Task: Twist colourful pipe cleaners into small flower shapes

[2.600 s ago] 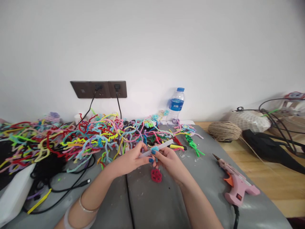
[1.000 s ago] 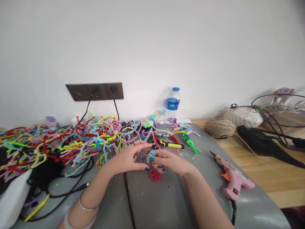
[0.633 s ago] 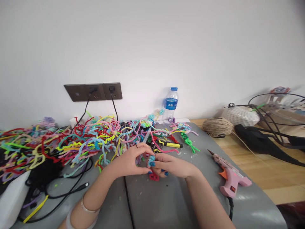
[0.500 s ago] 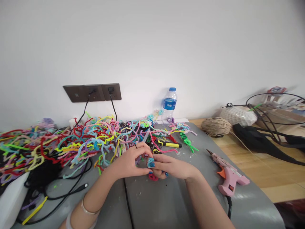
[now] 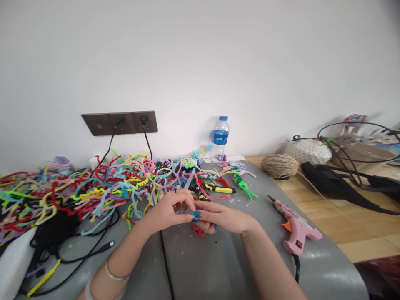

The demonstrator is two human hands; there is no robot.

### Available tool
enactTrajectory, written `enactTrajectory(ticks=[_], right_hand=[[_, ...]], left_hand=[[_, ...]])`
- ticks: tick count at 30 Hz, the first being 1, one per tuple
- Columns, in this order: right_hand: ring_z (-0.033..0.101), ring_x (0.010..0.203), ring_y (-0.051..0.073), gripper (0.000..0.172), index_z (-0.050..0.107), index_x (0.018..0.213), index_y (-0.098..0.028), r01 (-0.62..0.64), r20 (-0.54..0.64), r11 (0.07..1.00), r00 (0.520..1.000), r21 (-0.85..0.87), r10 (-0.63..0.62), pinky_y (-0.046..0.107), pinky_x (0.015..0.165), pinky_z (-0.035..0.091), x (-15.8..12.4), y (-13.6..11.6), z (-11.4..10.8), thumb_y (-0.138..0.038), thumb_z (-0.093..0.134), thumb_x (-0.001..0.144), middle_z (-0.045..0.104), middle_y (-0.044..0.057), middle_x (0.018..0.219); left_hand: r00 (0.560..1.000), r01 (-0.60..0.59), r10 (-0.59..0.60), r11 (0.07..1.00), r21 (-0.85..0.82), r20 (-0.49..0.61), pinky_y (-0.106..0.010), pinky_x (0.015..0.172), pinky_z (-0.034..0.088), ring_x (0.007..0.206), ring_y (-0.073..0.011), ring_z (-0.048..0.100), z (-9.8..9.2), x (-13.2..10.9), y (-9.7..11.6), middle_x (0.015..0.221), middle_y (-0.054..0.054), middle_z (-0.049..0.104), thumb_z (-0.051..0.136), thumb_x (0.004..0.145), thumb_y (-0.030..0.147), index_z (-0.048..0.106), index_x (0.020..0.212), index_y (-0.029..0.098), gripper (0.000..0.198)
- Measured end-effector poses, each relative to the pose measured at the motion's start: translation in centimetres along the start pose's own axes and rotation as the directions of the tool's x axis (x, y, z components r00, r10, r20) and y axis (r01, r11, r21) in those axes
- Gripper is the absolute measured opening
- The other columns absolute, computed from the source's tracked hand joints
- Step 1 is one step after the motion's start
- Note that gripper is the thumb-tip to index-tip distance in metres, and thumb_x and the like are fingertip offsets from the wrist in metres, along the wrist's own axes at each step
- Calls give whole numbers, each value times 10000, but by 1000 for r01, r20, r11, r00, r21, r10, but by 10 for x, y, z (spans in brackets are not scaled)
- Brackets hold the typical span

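Above the middle of the grey table, my left hand (image 5: 170,212) and my right hand (image 5: 220,217) meet fingertip to fingertip. Thumb and forefinger of each are pinched around a small light blue fuzzy pipe-cleaner piece (image 5: 193,213), mostly covered by the fingers. Below my right fingers a pinkish-red pipe-cleaner piece (image 5: 198,231) shows; whether it is held or lies on the table I cannot tell. Just behind the hands lie a yellow-and-black tool handle (image 5: 222,189) and loose pipe cleaners.
A tangled heap of coloured pipe cleaners (image 5: 121,179) covers the table's left and back. A pink glue gun (image 5: 298,233) lies at right, its cord trailing forward. A water bottle (image 5: 220,139) and a twine ball (image 5: 279,166) stand behind. A black cable (image 5: 165,262) crosses the front.
The fingers have closed in over the light blue piece, so less of it shows. My left thumb has risen slightly toward the right one. The view has shifted a little.
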State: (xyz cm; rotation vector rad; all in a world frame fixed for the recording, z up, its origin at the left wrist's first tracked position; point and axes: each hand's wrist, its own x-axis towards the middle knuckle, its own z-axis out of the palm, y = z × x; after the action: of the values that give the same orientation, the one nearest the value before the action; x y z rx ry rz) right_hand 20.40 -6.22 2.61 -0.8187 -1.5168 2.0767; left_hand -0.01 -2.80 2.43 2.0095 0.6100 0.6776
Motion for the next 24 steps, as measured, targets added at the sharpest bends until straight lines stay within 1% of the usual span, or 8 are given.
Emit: enactTrajectory(ticks=[4,8,10,13,16,19,21,24], right_hand=[[304,508,78,449,496,805,-207,8,-58,999,998,-34,-10,245,505,237,2,0,-1,-634,633,780,411,-82,586],[334,528,81,511,551,772,-175,-60,-63,985,997,-160,50,240,509,272,7,-2,-9,-685,574,792,427,-59,601],[350,538,83,536,554,722,-163,-48,-63,974,997,-221,35,238,518,293,13,-3,-13,-690,532,819,431,-46,600],[337,539,77,524,488,691,-181,54,-140,979,987,-197,-83,224,505,283,27,-3,-17,-688,555,807,412,-52,625],[265,496,70,518,444,678,-197,119,-197,982,969,-145,-147,221,475,234,48,-2,-20,-686,549,811,330,-80,578],[199,468,65,520,415,639,-202,147,-209,979,962,-142,-175,227,456,175,67,0,-27,-672,560,808,272,-96,538],[173,461,63,519,399,618,-204,166,-187,978,964,-128,-189,231,454,155,76,2,-31,-657,558,816,254,-101,521],[156,449,62,508,387,593,-206,184,-155,967,965,-179,-212,236,445,140,83,6,-36,-621,554,833,240,-102,502]], left_hand=[[999,14,-12,999,29,-41,-253,673,397,809,-161,557,-2,1,-9,848,-35,622,694,803,194,677,801,171,29],[993,-29,38,996,83,-108,-266,723,430,802,-158,581,-5,2,-14,828,-31,639,684,797,154,699,783,173,28],[982,-38,54,995,90,-180,-261,718,442,799,-156,590,-8,3,-16,826,-33,649,681,804,169,704,777,177,36],[942,-42,42,999,6,-332,-243,674,467,789,-155,598,-10,4,-21,844,-38,647,679,807,211,693,805,176,37],[903,2,-89,979,-205,-419,-234,622,505,744,-144,614,-11,6,-28,918,-47,649,680,807,270,673,914,177,142],[856,95,-275,916,-390,-437,-231,587,529,654,-123,614,-10,7,-36,891,-43,671,711,783,315,656,1008,172,272],[819,135,-359,879,-458,-448,-225,575,536,630,-117,615,-10,8,-38,871,-41,683,737,758,329,657,1045,164,341],[785,134,-393,863,-488,-479,-217,559,540,621,-113,621,-8,10,-38,892,-42,694,770,718,343,682,1026,161,369]])
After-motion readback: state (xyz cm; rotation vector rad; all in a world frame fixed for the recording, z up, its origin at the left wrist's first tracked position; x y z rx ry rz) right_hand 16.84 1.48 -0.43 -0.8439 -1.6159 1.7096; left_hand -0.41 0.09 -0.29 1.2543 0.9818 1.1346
